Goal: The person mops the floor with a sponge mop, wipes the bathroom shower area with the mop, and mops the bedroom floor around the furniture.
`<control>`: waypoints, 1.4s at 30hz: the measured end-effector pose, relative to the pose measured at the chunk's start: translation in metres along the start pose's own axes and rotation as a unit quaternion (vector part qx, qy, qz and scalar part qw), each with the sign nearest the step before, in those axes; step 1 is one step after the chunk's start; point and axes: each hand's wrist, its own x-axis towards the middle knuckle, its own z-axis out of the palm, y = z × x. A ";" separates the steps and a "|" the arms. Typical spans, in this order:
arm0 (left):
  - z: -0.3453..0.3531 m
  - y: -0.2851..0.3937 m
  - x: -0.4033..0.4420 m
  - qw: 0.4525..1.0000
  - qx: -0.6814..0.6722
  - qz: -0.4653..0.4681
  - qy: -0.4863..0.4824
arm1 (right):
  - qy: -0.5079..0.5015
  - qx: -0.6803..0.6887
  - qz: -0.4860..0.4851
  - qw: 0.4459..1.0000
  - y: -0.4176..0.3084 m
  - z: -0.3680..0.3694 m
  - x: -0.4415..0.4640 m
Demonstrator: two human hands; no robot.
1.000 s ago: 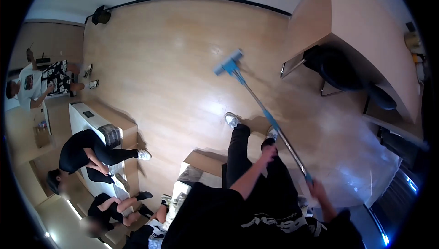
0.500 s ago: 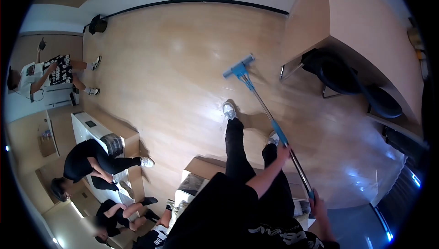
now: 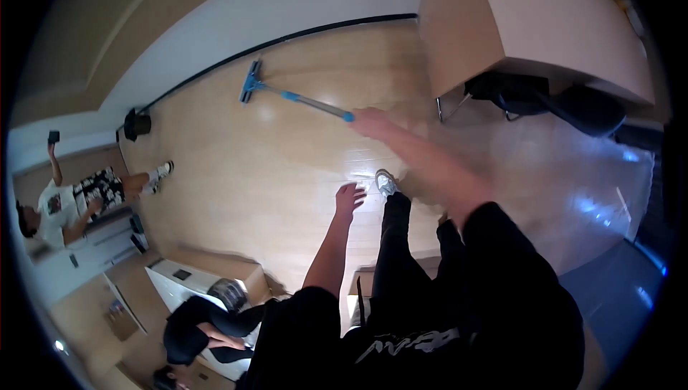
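A mop with a blue and grey head reaches toward the wall edge at the upper left of centre, its pole running back to the right. My right hand is closed round the end of the pole by the blue grip, with that arm stretched far forward. Below it and to the left, my left hand holds nothing, its fingers apart above the floor. The mop head seems to be on or just above the floor; I cannot tell which.
A table with dark chairs stands at the upper right. One person stands at the left, another sits on a white-topped unit at the lower left. A black bin is by the wall.
The mop has swung left and away toward the wall. My left hand has let go of the pole, while my right hand has moved far forward with the pole's end. The view has turned.
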 end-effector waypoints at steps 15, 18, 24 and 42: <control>0.071 -0.136 -0.043 0.986 0.062 -0.133 -0.084 | 0.030 0.041 0.192 0.980 0.218 0.119 -0.354; 0.147 -0.203 -0.066 0.968 0.118 -0.177 -0.131 | -0.011 0.150 0.243 0.958 0.212 0.158 -0.513; 0.233 -0.384 -0.162 0.910 0.401 -0.064 -0.084 | -0.055 0.306 0.420 0.853 0.173 0.227 -0.719; 0.197 -0.110 0.055 0.873 0.447 0.183 -0.068 | 0.063 0.600 0.360 0.711 0.074 0.169 -0.415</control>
